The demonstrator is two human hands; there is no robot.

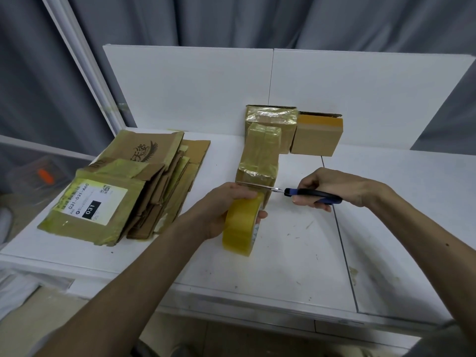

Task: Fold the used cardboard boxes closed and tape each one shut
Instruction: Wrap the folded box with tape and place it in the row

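Cardboard still waits: three small brown taped boxes (273, 130) stand far-centre, a flattened stack (123, 186) lies left unfolded, while the left hand (229, 210) clasps the yellow tape roll (242, 225) and the right hand (332, 186) grips blue-handled scissors (296, 193) at the nearest box (257, 166).

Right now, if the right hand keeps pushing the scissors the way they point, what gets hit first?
Probably the left hand holding the tape roll; the scissors in the right hand already reach its knuckles, though depth is unclear.
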